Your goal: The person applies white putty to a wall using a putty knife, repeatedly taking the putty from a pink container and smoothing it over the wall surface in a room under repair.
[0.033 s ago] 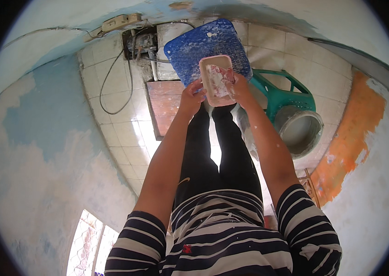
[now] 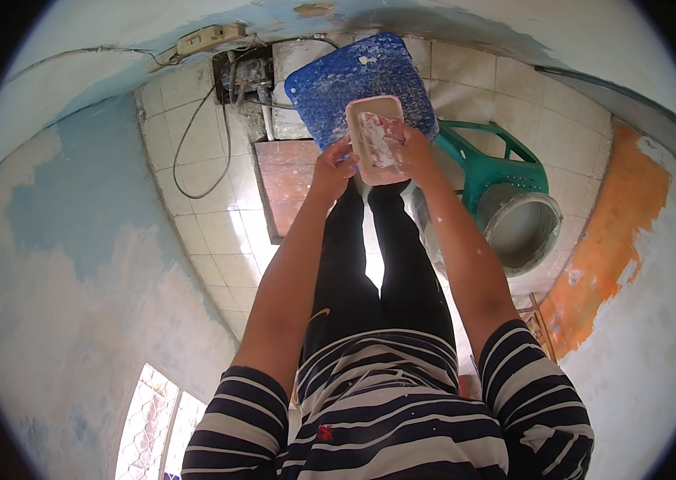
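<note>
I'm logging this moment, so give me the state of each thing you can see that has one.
Tray: held level between both hands, smeared with white paste.
Left hand: gripping the tray's left edge.
Right hand: gripping the tray's right edge.
Blue stool: upright, white-spattered.
Bucket: open, white inside.
Green chair: beside the bucket.

Pink tray (image 2: 375, 138) with white smears, blue bumpy board (image 2: 338, 80), green stool (image 2: 491, 164), orange patch (image 2: 618, 224) on wall, striped navy-and-white sleeves (image 2: 234, 416).
</note>
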Demonstrator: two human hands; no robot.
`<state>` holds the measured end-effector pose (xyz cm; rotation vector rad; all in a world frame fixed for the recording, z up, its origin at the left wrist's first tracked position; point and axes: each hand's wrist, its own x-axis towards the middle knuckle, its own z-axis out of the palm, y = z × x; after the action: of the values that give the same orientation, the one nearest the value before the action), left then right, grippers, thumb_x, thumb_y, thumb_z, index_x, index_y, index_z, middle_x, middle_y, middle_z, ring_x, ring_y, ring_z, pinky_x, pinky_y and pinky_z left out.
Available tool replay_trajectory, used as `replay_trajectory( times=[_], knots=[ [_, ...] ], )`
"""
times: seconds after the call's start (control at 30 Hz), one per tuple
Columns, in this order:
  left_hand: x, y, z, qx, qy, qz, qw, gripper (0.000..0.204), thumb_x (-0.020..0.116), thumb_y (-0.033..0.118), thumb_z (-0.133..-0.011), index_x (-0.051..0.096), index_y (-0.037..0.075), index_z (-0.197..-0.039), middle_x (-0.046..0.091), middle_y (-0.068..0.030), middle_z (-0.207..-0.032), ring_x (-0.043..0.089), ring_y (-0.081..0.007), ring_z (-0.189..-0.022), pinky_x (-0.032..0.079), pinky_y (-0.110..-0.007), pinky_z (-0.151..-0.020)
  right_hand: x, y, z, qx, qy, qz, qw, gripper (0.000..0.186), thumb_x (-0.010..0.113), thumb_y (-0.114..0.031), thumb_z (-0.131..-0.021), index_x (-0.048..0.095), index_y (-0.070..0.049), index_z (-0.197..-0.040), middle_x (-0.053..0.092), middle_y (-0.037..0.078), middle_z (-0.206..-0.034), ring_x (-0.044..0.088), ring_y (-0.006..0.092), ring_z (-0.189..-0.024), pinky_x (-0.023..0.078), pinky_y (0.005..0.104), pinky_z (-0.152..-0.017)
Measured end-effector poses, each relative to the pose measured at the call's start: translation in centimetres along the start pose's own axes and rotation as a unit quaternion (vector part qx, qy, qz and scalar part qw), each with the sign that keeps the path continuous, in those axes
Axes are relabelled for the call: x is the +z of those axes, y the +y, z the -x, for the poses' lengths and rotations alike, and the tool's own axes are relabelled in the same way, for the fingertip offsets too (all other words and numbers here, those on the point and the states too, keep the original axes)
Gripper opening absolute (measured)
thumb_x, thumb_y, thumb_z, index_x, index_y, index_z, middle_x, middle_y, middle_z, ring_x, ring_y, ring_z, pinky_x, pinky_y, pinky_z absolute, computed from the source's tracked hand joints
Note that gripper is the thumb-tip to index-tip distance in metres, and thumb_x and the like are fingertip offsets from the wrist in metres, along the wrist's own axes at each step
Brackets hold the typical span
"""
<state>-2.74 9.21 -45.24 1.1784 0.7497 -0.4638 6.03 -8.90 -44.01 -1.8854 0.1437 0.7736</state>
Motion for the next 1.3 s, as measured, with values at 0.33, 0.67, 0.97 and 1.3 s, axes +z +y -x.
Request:
replay_trajectory(
  times=[0.33,0.67,0.97,1.3],
  knots=[
    [0.6,0.7,0.4,-0.018,0.006,-0.008,1.000,0.048,0.064,0.015,-0.091,0.048,0.009,-0.136,0.058,-0.0103,-0.126,0.057,-0.0186,-0.108,0.051,-0.035,-0.086,0.3,-0.1,0.2,0.037,-0.053,-0.074,0.995,0.037,0.057,-0.002,-0.082,0.058,0.004,-0.119,0.064,0.009,-0.096,0.059,0.0145,-0.086,0.048,0.0300,-0.081],
    [1.2,1.1,1.2,-0.039,0.032,0.030,0.998,0.044,0.059,0.010,-0.093,0.049,0.007,-0.135,0.057,-0.0084,-0.129,0.057,-0.0193,-0.112,0.050,-0.038,-0.091,-0.6,-0.6,0.7,-0.024,-0.031,-0.074,0.996,0.036,0.057,-0.006,-0.083,0.060,0.001,-0.118,0.068,0.018,-0.096,0.067,0.0252,-0.090,0.050,0.0358,-0.081],
    [1.7,1.5,1.5,-0.031,0.020,0.033,0.999,0.042,0.059,0.012,-0.093,0.050,0.006,-0.134,0.057,-0.0083,-0.129,0.057,-0.0206,-0.113,0.050,-0.038,-0.091,0.4,0.8,0.0,0.013,-0.042,-0.077,0.996,0.032,0.059,-0.004,-0.084,0.060,0.002,-0.115,0.066,0.007,-0.095,0.061,0.0138,-0.082,0.050,0.0312,-0.075],
    [1.6,0.8,1.1,-0.009,0.045,0.017,0.999,0.038,0.056,0.023,-0.095,0.051,0.009,-0.130,0.057,-0.0060,-0.126,0.055,-0.0211,-0.113,0.046,-0.045,-0.090,-4.2,-1.4,0.7,0.049,-0.108,-0.217,0.969,0.032,0.056,-0.001,-0.085,0.060,0.000,-0.117,0.064,0.005,-0.097,0.060,0.0111,-0.086,0.049,0.0286,-0.079]
  ],
)
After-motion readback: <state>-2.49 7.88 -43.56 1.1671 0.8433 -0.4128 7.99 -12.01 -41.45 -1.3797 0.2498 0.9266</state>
